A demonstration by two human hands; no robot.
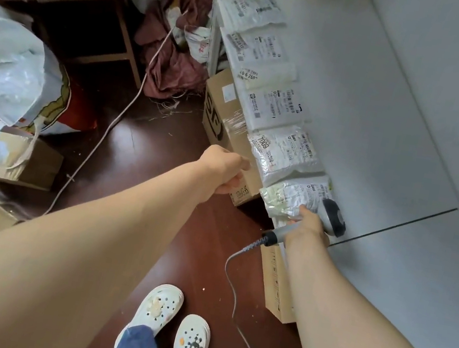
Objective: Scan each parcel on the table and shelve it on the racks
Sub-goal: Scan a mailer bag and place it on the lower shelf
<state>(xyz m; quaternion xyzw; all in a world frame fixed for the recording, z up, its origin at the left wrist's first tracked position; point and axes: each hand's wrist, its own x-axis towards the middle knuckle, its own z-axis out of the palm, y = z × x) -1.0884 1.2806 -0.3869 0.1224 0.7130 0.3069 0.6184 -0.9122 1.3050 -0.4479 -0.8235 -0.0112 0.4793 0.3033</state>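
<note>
right hand (309, 226) clamped on the scanner (334, 217) crowds the near parcel (292, 195) at the edge of the table (381, 139), so a bump could drop it; left hand (221, 169) grip, can't tell.

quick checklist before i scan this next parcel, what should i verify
1. Scanner gripped in the right hand: ok.
2. Scanner head over the nearest parcel: ok.
3. That parcel's label facing up: ok, though the wrap is crumpled.
4. Left hand free to lift the parcel afterwards: cannot tell, its fingers are curled and the palm is hidden.
5. Scanner cable clear of the shoes: ok, it lies on the floor beside them.
</note>
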